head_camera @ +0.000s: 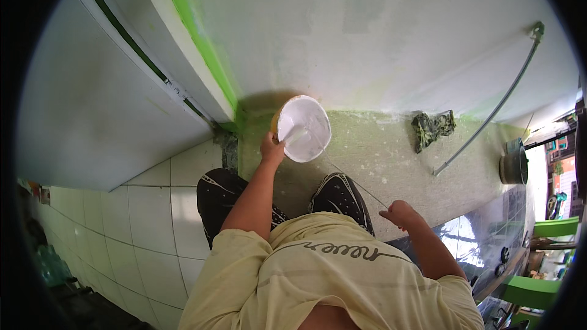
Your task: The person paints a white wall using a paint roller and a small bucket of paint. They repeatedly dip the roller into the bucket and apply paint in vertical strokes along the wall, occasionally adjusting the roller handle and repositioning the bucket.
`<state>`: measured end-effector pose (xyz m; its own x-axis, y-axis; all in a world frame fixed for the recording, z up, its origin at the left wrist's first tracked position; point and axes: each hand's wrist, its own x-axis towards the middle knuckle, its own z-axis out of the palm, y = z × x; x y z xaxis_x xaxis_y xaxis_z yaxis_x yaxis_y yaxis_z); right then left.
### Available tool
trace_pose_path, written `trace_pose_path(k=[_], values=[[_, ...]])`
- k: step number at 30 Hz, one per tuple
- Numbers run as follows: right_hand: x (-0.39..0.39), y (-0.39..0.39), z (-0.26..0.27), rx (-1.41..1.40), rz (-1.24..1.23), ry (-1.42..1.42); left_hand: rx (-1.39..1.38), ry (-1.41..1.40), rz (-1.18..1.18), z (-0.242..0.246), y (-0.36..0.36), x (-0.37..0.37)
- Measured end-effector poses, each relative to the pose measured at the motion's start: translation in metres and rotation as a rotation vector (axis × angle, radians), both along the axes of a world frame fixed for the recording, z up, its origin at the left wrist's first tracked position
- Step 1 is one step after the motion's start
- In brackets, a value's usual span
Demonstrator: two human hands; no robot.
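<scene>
A bucket with white paint-like residue coating its inside is tilted with its mouth towards me, close to the wall. My left hand grips its left rim, where a strip of yellow outer side shows. Pinched in my right hand, out to the right of my knee, is the end of a thin rod. That rod runs up and left into the bucket's mouth. Inside lies a pale, blurred shape; whether it joins the rod, I cannot tell.
A pale wall rises ahead, bordered by a green-edged door frame at left. On the concrete floor lies a crumpled dark cloth or bag. A grey hose hangs from a wall tap. Farther right stands a dark bucket.
</scene>
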<state>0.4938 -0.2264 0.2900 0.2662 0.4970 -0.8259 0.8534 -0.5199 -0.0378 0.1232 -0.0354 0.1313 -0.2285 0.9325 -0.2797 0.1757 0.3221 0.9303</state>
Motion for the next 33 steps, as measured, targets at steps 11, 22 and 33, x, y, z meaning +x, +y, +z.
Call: trace_pose_path(k=[11,22,33], values=[[-0.026,-0.015,-0.016,0.256,0.060,-0.172,-0.498,-0.640,0.087,-0.028,-0.021,0.014],[-0.022,-0.007,-0.009,0.207,0.135,-0.139,-0.453,-0.790,0.086,-0.013,-0.022,0.020],[0.015,0.004,0.000,0.163,0.233,-0.084,-0.415,-0.647,0.000,-0.019,-0.018,0.007]])
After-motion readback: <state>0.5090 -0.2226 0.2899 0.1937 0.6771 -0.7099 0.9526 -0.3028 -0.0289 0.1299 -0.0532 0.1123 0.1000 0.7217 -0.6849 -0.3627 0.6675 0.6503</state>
